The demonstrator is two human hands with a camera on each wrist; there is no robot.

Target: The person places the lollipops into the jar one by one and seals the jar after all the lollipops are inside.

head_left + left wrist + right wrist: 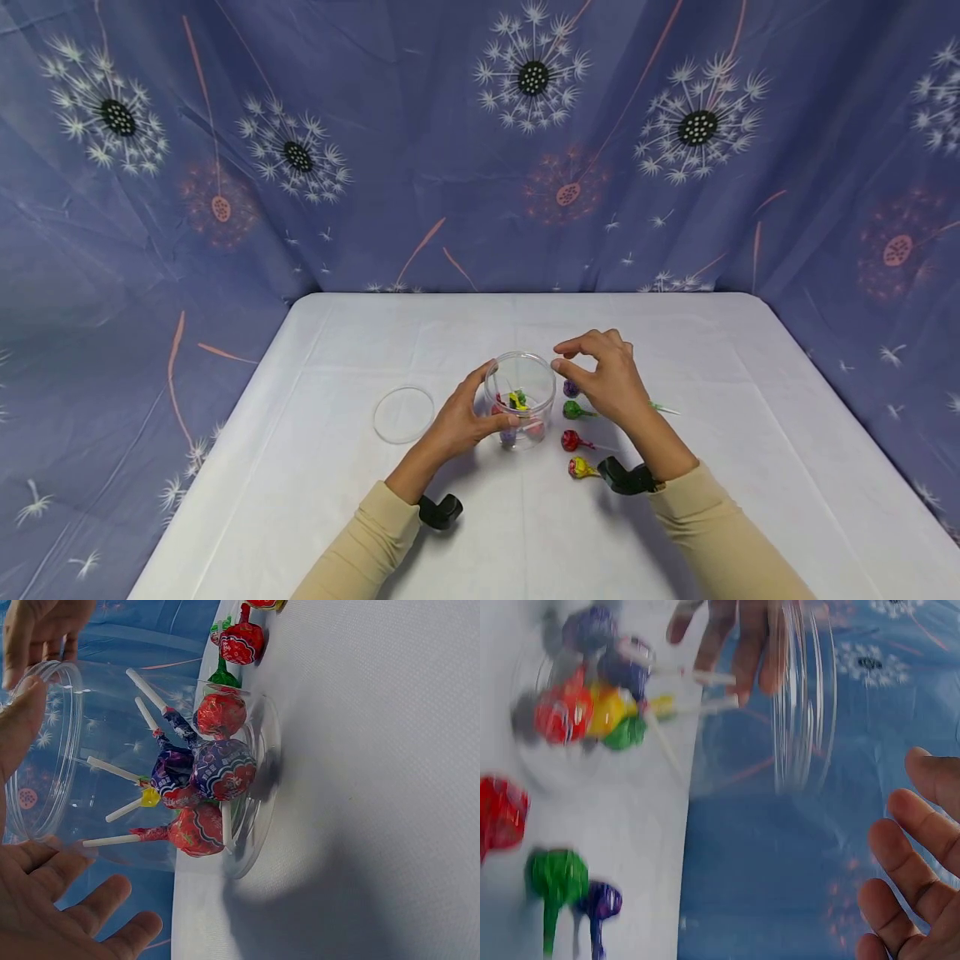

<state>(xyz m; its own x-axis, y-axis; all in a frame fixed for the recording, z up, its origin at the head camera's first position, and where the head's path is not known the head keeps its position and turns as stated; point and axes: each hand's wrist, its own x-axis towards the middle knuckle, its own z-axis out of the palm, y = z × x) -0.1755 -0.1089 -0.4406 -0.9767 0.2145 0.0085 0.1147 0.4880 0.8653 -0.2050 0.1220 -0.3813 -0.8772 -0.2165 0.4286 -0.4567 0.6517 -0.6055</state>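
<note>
My left hand [457,425] grips a clear plastic jar [551,400] round its side, thumb in front and fingers behind. The jar stands upright and uncovered on the table. Several wrapped lollipops lie in its bottom, among them a purple one [225,769], a red one [199,831] and a yellow one [607,710]. Beside the rim, on the right, my right hand [603,379] hovers with fingers loosely bent and a gap between thumb and forefinger. It holds nothing. Under and beside it lie a purple lollipop [571,388], a green lollipop [573,410], a red lollipop [571,440] and a yellow lollipop [580,467].
A clear round lid [377,425] lies flat to the left of the jar. Part of a pale green stick [665,409] shows past the right wrist. The table [360,333] has a white cloth, and a blue dandelion-print curtain [420,167] hangs behind it.
</note>
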